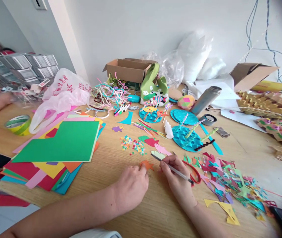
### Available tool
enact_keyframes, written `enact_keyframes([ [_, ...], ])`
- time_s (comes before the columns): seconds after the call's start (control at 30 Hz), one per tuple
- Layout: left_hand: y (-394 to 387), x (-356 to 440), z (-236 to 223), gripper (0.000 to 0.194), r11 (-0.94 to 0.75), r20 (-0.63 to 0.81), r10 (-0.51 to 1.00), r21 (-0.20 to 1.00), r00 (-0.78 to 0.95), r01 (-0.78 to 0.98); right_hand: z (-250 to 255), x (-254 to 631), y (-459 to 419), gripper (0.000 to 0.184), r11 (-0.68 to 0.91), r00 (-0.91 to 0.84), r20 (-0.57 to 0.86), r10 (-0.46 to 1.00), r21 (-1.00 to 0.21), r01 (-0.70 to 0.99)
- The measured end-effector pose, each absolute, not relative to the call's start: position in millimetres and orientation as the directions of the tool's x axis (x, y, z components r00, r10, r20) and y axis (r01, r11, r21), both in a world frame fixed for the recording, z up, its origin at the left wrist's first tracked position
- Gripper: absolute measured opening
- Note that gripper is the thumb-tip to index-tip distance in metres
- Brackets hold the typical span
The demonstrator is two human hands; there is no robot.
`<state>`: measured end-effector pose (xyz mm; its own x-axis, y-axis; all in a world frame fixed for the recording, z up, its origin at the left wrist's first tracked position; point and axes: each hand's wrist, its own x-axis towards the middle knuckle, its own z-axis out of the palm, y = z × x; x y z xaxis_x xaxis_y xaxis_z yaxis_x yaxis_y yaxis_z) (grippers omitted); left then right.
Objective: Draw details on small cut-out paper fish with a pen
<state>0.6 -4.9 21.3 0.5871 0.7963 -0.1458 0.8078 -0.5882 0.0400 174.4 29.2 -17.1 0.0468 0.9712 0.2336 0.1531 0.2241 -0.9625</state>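
Bare forearms point(81, 208) come in from the lower edge, over the wooden counter point(155, 216). The left hand point(134, 185) is curled, its fingertips resting on an orange fish point(147, 164) cut from paper, which lies flat on the counter between the two hands; whether the thumb also grips it cannot be told. The right hand point(180, 185) pinches a pen point(180, 174) between thumb and fingers, the dark end pointing up and left across a pale green fish point(157, 154). Scissors point(197, 175) with red handles lie just beside the right hand, partly hidden by it. Past the hands, pink point(162, 149), red point(152, 142) and green point(142, 138) fish overlap in a row, with confetti point(139, 147) in two small heaps to their left and a purple fish point(117, 129) beyond. Farther back stand a white bottle point(168, 130) and blue discs point(178, 137) bearing twisted stems. Coloured scraps point(240, 185) spread over the right side, a cut yellow piece point(226, 211) nearest. On the left, a notched green sheet point(66, 140) tops a stack of coloured paper; behind it are a tape roll point(19, 125) and a plastic bag point(61, 92). At the far left edge, another person's hands point(3, 99) show beside small packets.
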Motion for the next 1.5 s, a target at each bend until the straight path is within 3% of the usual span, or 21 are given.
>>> enact_keyframes([
  [0.13, -8, 3, 16, 0.030, -0.625, -0.151, 0.775, -0.038, 0.614, 0.779, -16, 172, 29, 0.019, 0.149, -0.032, 0.146, 0.989, -0.975, 0.163],
  [0.37, -9, -6, 0, 0.034, -0.638, -0.029, 0.770, -0.029, 0.637, 0.770, -14, 171, 26, 0.019, 0.052, -0.037, 0.048, 0.998, -0.990, 0.128],
  [1.23, -13, -11, 1, 0.041, -0.605, 0.063, 0.796, 0.047, 0.602, 0.795, -21, 172, 22, 0.022, 0.025, -0.069, 0.016, 0.997, -0.991, 0.128],
  [1.5, -11, -11, 2, 0.043, -0.603, 0.016, 0.797, 0.063, 0.604, 0.795, -21, 173, 23, 0.023, 0.006, -0.093, -0.005, 0.996, -0.993, 0.122],
])
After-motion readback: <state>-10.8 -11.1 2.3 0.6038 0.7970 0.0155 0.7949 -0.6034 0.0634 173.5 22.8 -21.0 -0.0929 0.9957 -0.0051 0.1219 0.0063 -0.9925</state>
